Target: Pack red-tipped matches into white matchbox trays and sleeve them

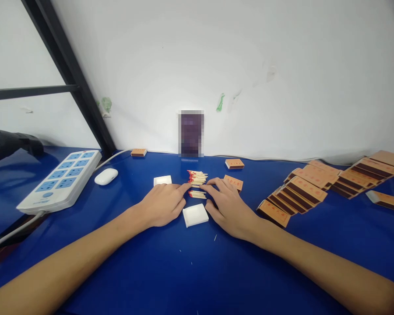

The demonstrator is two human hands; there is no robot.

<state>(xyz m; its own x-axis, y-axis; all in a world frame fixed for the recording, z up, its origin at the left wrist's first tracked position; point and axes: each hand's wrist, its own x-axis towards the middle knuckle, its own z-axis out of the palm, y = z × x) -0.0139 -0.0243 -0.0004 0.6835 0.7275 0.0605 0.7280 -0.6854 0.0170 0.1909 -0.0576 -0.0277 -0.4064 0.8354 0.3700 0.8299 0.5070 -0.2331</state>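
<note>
Your left hand [164, 204] lies palm down on the blue counter [170, 271], fingers loosely together and stretched forward. Its index fingertip reaches the left edge of the pile of matches [197, 177]. Your right hand [228, 205] mirrors it from the other side of the pile, also palm down, with slightly spread fingers and the index tip at the pile's right edge. Neither hand is closed around anything. The two index tips nearly meet at the pile, and whether they pinch a match between them is too small to tell.

The pile is red-tipped matches with the heads pointing left, and a smaller bunch [197, 194] lies just nearer you, between your fingertips. Nearer you still, between your two hands, lies a white tray [195, 215]. A second white tray [162, 180] sits just left of the pile, beyond your left hand. Just right of the pile, touching your right fingers, is a tan matchbox [233, 181]. Another matchbox [234, 163] lies beyond that one.

Far right of the pile, overlapping rows of matchboxes [298, 192] run toward the wall. Left of the pile are a white rounded case [106, 176] and, farther out, a white power strip [61, 180]. Behind the pile, a blurred dark rectangle [191, 133] leans on the wall.
</note>
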